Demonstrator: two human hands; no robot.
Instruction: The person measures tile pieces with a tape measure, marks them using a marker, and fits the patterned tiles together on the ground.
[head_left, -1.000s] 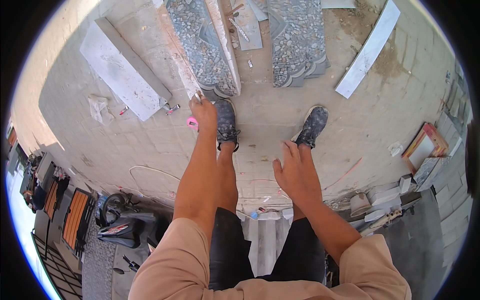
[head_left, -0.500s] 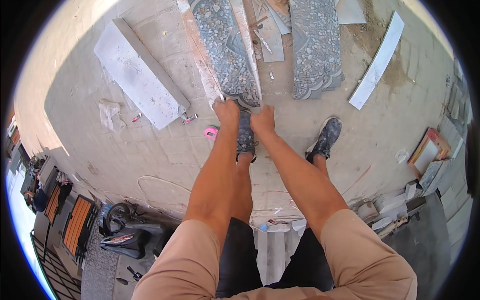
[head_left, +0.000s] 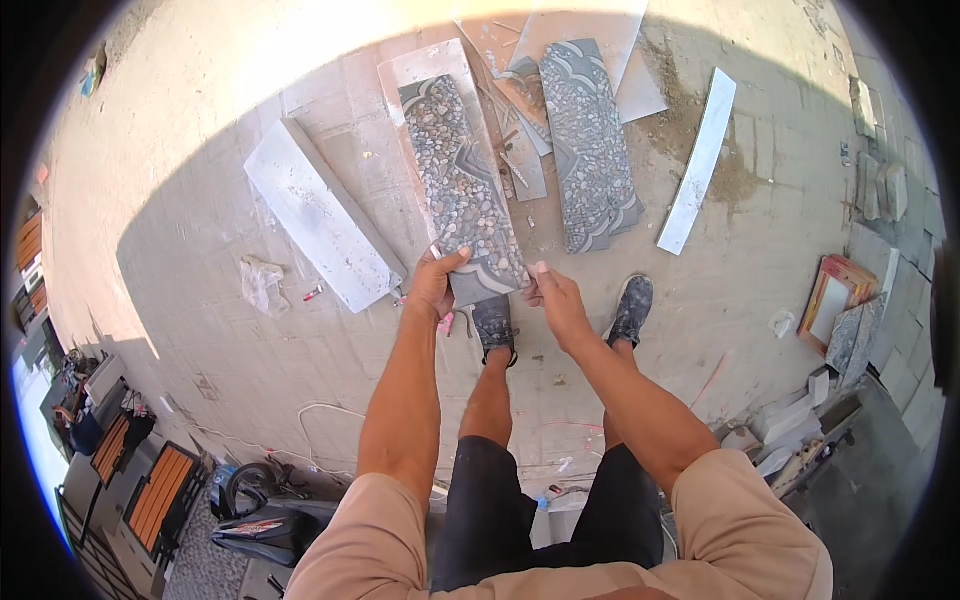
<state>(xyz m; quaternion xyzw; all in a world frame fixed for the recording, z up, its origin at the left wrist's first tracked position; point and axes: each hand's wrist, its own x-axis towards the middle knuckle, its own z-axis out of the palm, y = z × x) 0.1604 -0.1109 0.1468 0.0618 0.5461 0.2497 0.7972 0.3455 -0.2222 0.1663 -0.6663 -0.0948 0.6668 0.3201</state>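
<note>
A long pebble-patterned tile (head_left: 462, 180) lies over a pale dusty board (head_left: 400, 75). At its near left corner my left hand (head_left: 434, 280) grips the edge, thumb on top, with a small white stick between the fingers. My right hand (head_left: 556, 300) is closed at the near right corner, its fingertips at the tile's edge. Beneath the near end, the pink tape measure (head_left: 446, 322) is partly hidden beside my left hand. More pebble-patterned tiles (head_left: 592, 150) are stacked to the right.
A thick white slab (head_left: 315, 215) lies at left, near a plastic bag (head_left: 262, 285). At right are a narrow white strip (head_left: 698, 160) and a framed stack (head_left: 838, 300). My shoes (head_left: 632, 310) stand below the tiles. A motorbike (head_left: 265, 530) is at lower left.
My right hand has come across to the tile's near right corner. My left hand has gone from the board's edge onto the tile, whose near end now covers part of my shoe. The view has shifted.
</note>
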